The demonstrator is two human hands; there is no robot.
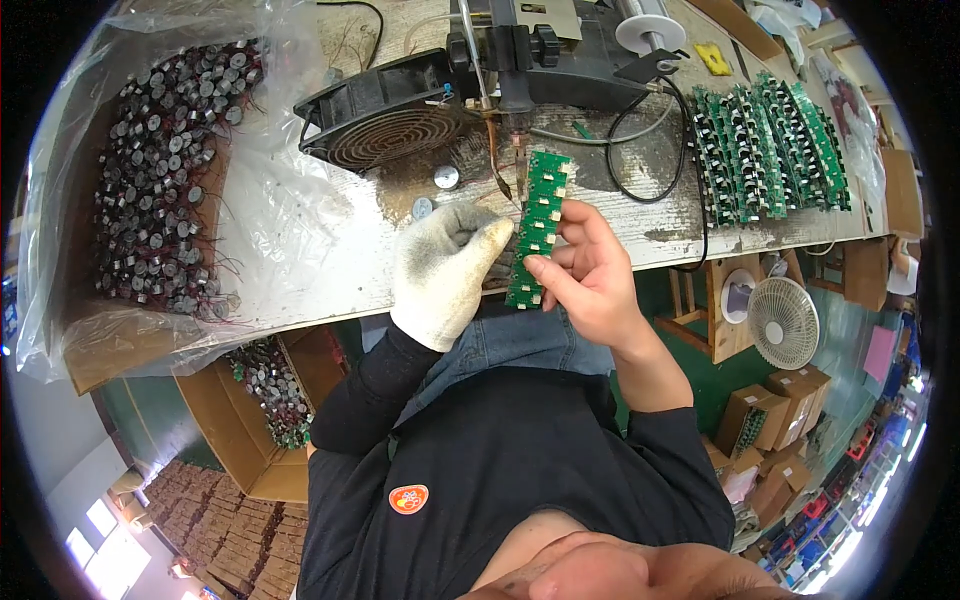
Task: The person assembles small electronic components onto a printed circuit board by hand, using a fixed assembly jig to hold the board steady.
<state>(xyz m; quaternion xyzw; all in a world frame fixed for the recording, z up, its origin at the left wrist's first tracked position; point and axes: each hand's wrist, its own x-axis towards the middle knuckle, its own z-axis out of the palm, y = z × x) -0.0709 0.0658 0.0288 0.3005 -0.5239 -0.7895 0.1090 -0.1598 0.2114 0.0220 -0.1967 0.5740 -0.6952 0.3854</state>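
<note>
A long green circuit board strip (539,222) stands upright between both hands above the workbench edge. My left hand (446,270), in a white knit glove, grips the strip's left side near the middle. My bare right hand (590,272) pinches its lower right edge with thumb and fingers. The strip's top end sits close to a soldering tip (497,160) that hangs down from a black machine (540,55).
A black round-grille fan (385,125) lies on the worn bench (300,270). A plastic-lined box of small dark round parts (165,170) is at left. Stacked green boards (770,150) are at right. Cardboard boxes and a white fan (782,322) stand below on the floor.
</note>
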